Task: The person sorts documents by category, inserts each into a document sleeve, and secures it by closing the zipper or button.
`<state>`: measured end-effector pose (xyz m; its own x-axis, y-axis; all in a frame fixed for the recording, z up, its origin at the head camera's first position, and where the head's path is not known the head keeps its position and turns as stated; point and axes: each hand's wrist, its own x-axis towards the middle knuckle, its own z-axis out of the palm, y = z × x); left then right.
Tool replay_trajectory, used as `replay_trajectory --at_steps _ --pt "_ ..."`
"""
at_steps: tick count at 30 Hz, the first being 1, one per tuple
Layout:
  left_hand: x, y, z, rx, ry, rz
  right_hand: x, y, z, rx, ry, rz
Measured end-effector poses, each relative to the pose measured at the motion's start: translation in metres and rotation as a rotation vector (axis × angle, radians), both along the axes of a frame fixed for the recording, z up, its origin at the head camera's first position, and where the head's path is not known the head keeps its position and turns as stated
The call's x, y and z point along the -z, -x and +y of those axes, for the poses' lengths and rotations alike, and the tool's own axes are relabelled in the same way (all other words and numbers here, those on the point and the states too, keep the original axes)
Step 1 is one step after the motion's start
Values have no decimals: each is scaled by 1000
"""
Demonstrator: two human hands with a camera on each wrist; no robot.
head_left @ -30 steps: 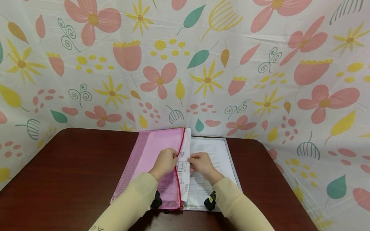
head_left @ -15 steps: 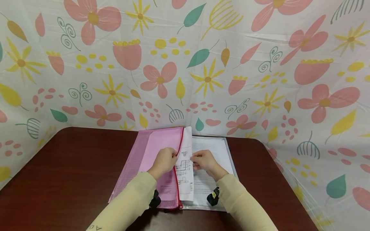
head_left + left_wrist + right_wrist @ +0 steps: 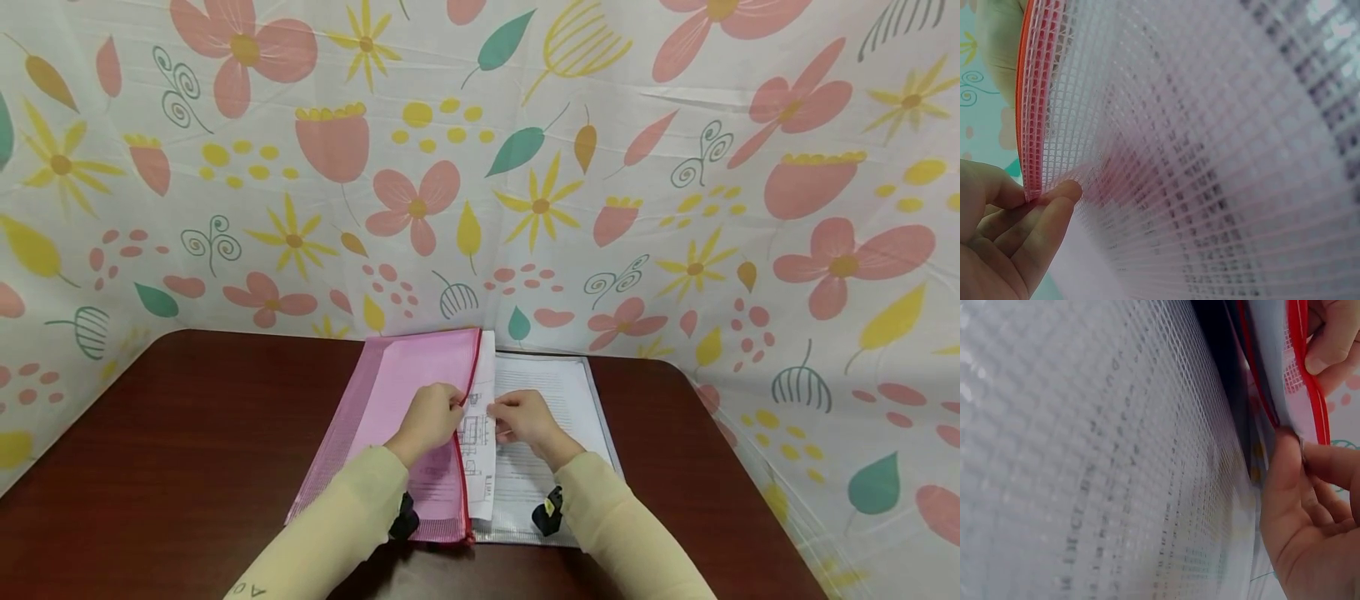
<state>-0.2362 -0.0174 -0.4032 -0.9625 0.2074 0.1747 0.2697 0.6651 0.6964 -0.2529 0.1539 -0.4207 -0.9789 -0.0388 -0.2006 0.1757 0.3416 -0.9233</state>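
A pink mesh zipper pouch [image 3: 397, 392] with a red zipped edge lies at the table's middle, with papers showing through it. My left hand [image 3: 429, 421] pinches its red-edged opening between thumb and fingers; in the left wrist view those fingers [image 3: 1047, 219] grip the mesh just beside the zipper. A white paper sheet [image 3: 480, 492] with line drawings sticks out of the opening on the right. My right hand [image 3: 527, 423] pinches the right edge of this sheet, and in the right wrist view its thumb and index finger [image 3: 1329, 462] meet at the opening.
A clear mesh pouch [image 3: 592, 433] with a printed page inside lies under the right hand, partly covered by the pink one. The dark brown table [image 3: 187, 450] extends to both sides. A flowered curtain [image 3: 480, 167] hangs behind it.
The right hand first moved a little right, drawing the sheet farther out, then came back left with the sheet deeper in the pink pouch. The left hand keeps its grip on the edge.
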Motion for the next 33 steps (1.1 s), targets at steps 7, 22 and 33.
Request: replay_trajectory --at_steps 7,22,33 --pt "-1 -1 0 10 -24 -25 0 0 -5 77 -10 20" --pt "-4 -2 -1 20 -33 6 1 2 -9 133 -25 47" --pt "-4 -1 -1 35 -40 22 4 3 -12 143 12 55"
